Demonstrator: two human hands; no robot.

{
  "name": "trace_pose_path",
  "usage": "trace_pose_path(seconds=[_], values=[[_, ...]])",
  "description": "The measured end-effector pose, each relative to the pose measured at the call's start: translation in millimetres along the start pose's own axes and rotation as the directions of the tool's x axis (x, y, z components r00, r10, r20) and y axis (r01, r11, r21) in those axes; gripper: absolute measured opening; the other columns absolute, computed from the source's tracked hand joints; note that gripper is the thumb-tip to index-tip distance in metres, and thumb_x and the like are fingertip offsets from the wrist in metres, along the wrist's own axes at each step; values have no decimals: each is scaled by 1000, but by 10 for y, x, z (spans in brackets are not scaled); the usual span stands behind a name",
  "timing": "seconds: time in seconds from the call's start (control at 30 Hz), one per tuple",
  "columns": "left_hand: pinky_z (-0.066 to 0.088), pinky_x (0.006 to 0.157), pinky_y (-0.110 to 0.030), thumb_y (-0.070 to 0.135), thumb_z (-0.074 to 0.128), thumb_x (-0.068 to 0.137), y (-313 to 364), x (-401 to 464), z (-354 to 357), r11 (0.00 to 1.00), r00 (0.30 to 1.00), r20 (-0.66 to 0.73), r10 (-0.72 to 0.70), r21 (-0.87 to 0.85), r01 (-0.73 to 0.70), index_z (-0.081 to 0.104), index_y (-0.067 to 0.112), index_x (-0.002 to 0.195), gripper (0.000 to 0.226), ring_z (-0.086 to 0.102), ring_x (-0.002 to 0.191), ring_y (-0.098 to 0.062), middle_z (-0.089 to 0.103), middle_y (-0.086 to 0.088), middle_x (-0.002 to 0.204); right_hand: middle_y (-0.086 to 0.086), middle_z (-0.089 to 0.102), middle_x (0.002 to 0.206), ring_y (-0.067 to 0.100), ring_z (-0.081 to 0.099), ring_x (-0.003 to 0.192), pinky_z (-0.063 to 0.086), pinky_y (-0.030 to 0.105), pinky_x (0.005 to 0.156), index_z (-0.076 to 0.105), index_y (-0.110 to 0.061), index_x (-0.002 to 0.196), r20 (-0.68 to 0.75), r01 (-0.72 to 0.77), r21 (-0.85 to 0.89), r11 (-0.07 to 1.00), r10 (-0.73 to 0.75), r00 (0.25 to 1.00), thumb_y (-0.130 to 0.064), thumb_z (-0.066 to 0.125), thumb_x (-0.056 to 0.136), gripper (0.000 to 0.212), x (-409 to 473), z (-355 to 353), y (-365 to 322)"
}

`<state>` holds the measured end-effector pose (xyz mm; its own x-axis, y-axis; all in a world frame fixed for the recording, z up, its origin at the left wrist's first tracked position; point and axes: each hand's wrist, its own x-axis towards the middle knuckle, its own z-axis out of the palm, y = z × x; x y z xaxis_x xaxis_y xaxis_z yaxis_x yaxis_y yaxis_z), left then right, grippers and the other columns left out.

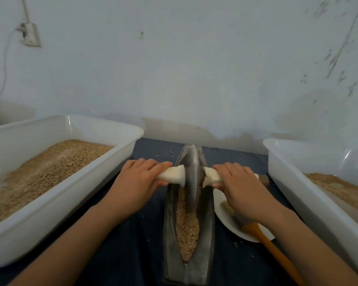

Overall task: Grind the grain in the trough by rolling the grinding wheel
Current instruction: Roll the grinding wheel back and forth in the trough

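Observation:
A dark metal boat-shaped trough (207,228) lies lengthwise on the blue cloth in front of me. Tan grain (187,228) fills its groove. A grey grinding wheel (192,176) stands upright in the groove toward the far half of the trough. A pale wrapped axle runs through the wheel. My left hand (139,182) grips the axle's left handle (173,175). My right hand (240,184) grips the right handle (212,175).
A white tub (103,172) of grain stands at the left. Another white tub (293,182) with some grain stands at the right. A white plate (225,215) with an orange-handled brush (271,244) sits right of the trough. The wall is close behind.

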<state>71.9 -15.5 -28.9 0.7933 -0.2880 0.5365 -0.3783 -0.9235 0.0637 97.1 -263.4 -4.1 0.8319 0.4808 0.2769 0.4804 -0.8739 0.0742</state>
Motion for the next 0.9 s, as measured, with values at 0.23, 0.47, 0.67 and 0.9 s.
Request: trace_pose_path(seconds=[0.23, 0.47, 0.67, 0.9], values=[[37, 87, -13, 43, 57, 86, -129, -46, -439, 909, 923, 351, 157, -417, 4, 48, 46, 128, 43, 52, 100, 6, 60, 21, 104, -9, 48, 88, 6, 45, 76, 37, 22, 67, 44, -24, 97, 483, 31, 220, 975, -137, 865, -45, 37, 97, 21, -212, -582, -100], [39, 93, -23, 44, 52, 88, -119, -55, -333, 936, 941, 335, 49, -345, 74, 45, 50, 123, 36, 52, 105, 2, 59, 19, 116, -8, 49, 98, 9, 47, 84, 36, 28, 73, 42, -27, 110, 329, 43, 106, 993, -76, 941, -41, 35, 98, 20, -116, -428, -119], [27, 100, -29, 36, 48, 95, 58, -1, 18, 999, 999, -26, -31, 31, 32, 40, 30, 139, 46, 48, 114, -15, 55, 7, 126, -9, 47, 124, 9, 42, 108, 28, 25, 93, 35, -29, 132, -6, 0, 15, 1000, 0, 1000, -40, 35, 98, 35, 12, 29, 40], [28, 93, -23, 42, 52, 90, -4, -16, -254, 989, 990, 83, 117, -97, -108, 41, 40, 135, 46, 48, 106, -5, 55, 16, 113, -8, 46, 94, 7, 43, 80, 31, 24, 68, 41, -26, 103, 397, 6, 124, 992, -55, 916, -41, 37, 98, 17, -103, -355, -34]])
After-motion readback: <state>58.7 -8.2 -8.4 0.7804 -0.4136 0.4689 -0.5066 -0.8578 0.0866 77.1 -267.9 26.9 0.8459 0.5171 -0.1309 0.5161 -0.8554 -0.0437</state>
